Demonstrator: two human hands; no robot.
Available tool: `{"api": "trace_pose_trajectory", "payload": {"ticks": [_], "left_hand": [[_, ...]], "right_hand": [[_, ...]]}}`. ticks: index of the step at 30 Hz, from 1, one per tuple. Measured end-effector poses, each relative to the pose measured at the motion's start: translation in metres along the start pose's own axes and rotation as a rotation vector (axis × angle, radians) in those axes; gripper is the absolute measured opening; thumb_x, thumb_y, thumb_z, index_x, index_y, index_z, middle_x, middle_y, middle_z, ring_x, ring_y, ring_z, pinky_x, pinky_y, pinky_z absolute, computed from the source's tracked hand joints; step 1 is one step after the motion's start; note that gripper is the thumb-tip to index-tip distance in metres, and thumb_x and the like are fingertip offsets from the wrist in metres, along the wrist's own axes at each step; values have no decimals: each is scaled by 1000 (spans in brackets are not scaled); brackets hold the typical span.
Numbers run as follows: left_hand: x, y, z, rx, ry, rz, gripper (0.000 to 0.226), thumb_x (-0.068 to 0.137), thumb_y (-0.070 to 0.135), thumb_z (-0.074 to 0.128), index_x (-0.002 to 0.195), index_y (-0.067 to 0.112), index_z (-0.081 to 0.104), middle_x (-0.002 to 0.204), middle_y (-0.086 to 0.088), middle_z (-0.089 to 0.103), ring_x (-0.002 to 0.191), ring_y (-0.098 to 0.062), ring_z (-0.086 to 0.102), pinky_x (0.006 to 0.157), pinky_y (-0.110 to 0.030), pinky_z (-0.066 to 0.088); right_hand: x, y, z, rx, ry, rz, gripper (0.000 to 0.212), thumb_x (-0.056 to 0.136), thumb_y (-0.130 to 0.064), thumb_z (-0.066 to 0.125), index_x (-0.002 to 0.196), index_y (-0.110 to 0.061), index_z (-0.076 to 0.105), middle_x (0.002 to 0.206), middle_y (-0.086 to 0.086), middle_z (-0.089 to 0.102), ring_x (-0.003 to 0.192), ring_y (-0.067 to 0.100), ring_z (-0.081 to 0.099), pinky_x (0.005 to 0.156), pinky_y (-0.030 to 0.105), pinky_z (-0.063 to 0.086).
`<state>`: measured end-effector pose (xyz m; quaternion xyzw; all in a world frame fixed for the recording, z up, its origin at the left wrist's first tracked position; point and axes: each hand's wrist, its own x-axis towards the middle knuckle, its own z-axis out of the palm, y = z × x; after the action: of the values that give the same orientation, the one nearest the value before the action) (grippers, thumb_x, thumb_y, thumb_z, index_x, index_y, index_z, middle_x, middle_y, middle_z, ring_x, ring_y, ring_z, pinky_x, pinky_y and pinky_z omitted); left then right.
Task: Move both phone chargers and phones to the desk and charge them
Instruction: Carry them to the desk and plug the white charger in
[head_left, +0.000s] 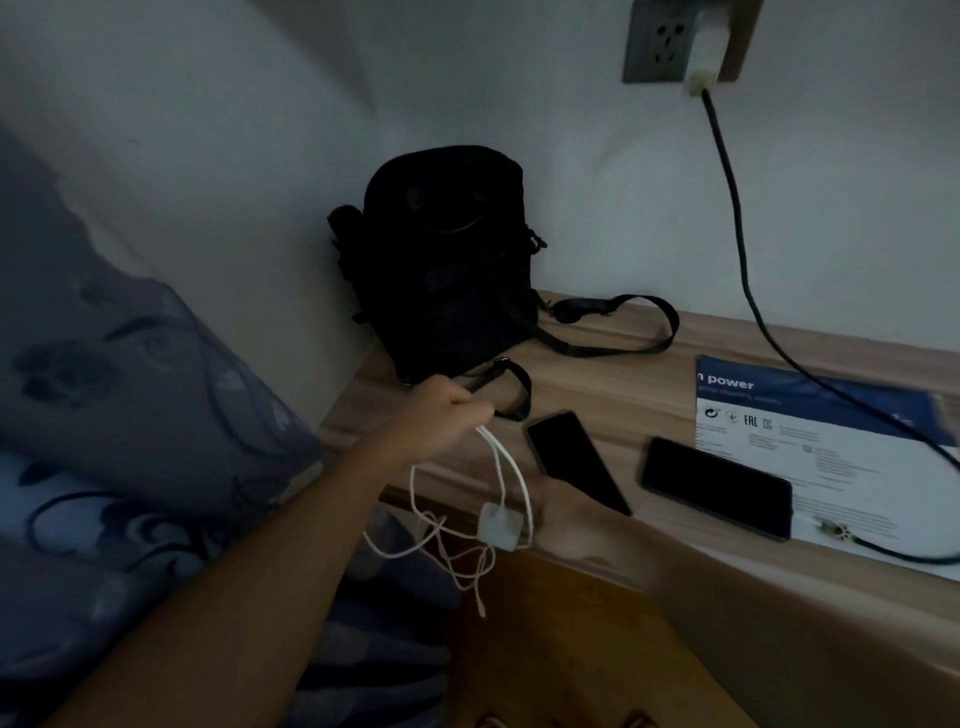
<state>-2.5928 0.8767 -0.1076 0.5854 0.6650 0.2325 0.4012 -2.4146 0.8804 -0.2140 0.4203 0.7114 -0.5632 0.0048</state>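
My left hand (447, 413) grips a white charging cable (501, 462) above the shelf's near edge. Its white charger brick (498, 527) and tangled loops dangle below the fist. A dark phone (574, 460) lies slanted on the wooden shelf (613, 374). My right hand (576, 517), blurred, holds that phone's near end. A second dark phone (717, 486) lies flat to the right, partly on a leaflet. A black cable (737, 249) runs from that phone's end up to a white charger (706, 52) plugged into the wall socket (660, 41).
A black bag (447, 260) stands in the shelf's back left corner, its straps (623, 343) trailing over the wood. A blue and white leaflet (831, 415) lies at the right. Patterned bedding and a pillow (130, 374) fill the left side.
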Motion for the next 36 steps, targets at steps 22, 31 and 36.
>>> {"api": "trace_pose_trajectory", "payload": {"ticks": [22,31,36], "left_hand": [[5,132,-29,-1000,380,74,48,94,22,50,49,21,33,41,7,25,35,-7,20,35,-19,18],[9,153,-2,-825,401,31,45,94,29,50,53,19,36,42,7,25,37,-8,19,38,-20,20],[13,154,9,-734,394,33,36,93,16,45,58,21,37,43,8,28,39,-8,19,39,-21,20]], "right_hand": [[-55,-18,-74,165,83,-61,18,95,-31,57,90,-21,72,89,0,72,88,15,68,83,28,54],[-74,-13,-115,204,586,58,38,98,-18,41,105,15,59,79,26,58,67,25,53,67,38,47],[-77,2,-134,117,626,96,36,102,-22,37,107,4,63,87,16,61,77,26,57,62,30,39]]}}
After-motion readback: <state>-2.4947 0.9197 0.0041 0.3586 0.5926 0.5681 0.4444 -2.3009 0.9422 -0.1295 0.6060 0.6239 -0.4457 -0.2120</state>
